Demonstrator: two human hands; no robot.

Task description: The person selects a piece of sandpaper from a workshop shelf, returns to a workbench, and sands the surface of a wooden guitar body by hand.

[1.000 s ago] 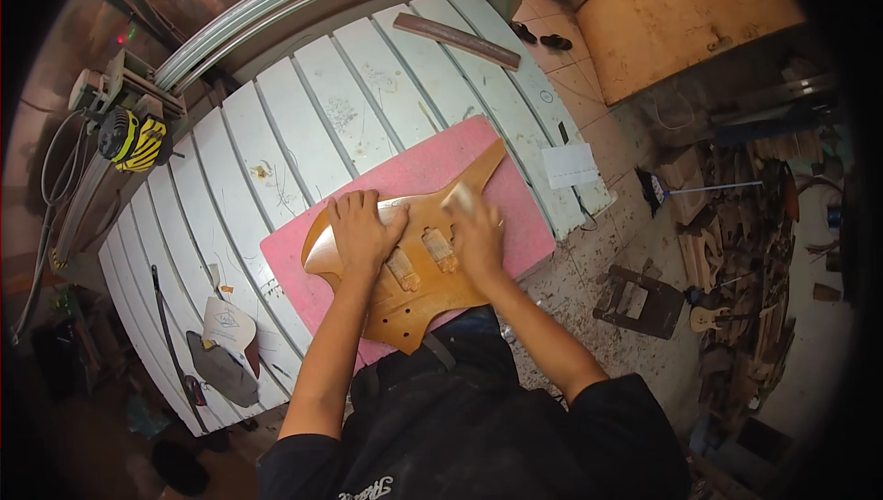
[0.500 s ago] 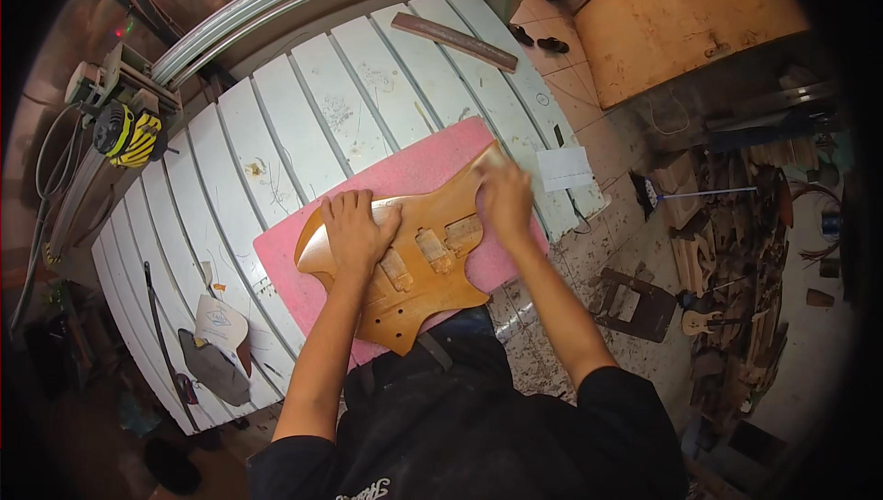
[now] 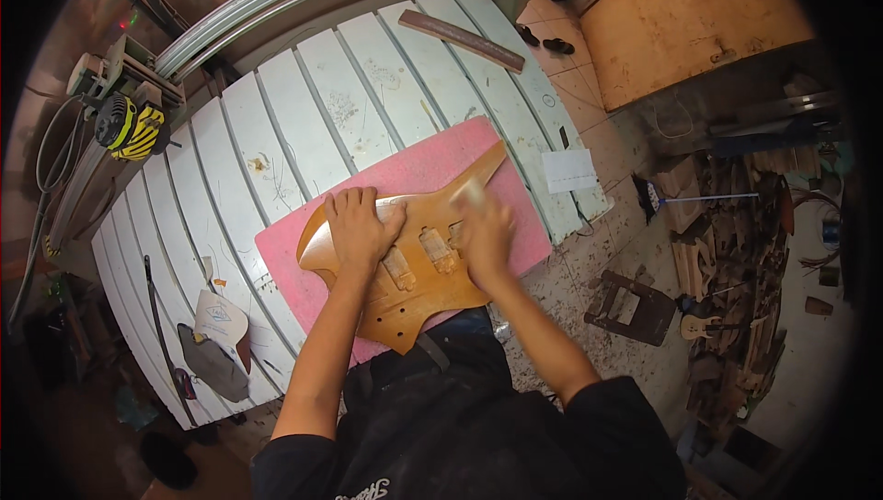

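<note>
An amber-brown wooden guitar body point(image 3: 418, 290) with cut-out cavities and small drilled holes lies on a pink pad point(image 3: 287, 244). My left hand point(image 3: 361, 229) rests on its upper left part, palm down with fingers spread, holding nothing. Over the right part of the body, by the cavities and the base of the long upper horn, is my right hand point(image 3: 487, 241). Its fingers are curled and blurred by motion. A pale patch shows at the fingertips, but what it is cannot be made out. The hand covers some of the wood beneath it.
The pad lies on a white slatted table point(image 3: 303, 86). A dark wooden strip point(image 3: 460, 38) and a white paper sheet point(image 3: 570, 171) lie beyond it. At left are a grey cloth-like piece point(image 3: 213, 364), a round-edged paper piece point(image 3: 221, 318) and a yellow-black machine head point(image 3: 133, 127). Wood scraps point(image 3: 736, 316) fill the right side.
My right hand has moved left and toward me, from the upper horn to beside the cavities. My left hand and the guitar body keep their places.
</note>
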